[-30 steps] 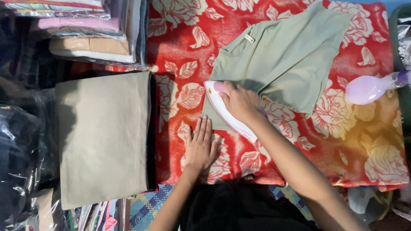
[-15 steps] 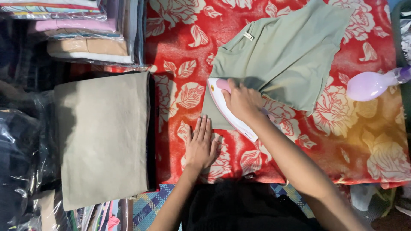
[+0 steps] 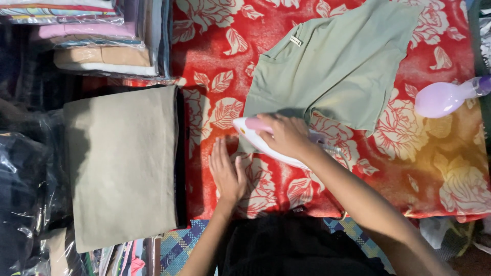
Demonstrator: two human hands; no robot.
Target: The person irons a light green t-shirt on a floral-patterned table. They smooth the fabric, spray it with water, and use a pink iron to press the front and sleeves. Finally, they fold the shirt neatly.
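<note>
From the head camera I am seeing my right hand (image 3: 286, 135) gripping the handle of a white and pink iron (image 3: 266, 145), which is resting on the lower left edge of a sage-green shirt (image 3: 337, 66). The shirt is lying spread on a red floral blanket (image 3: 434, 168). My left hand (image 3: 226, 171) is lying open and flat on the blanket, just beside the iron. A folded beige cloth (image 3: 123, 163) is sitting to the left, a lilac spray bottle (image 3: 445, 97) to the right.
</note>
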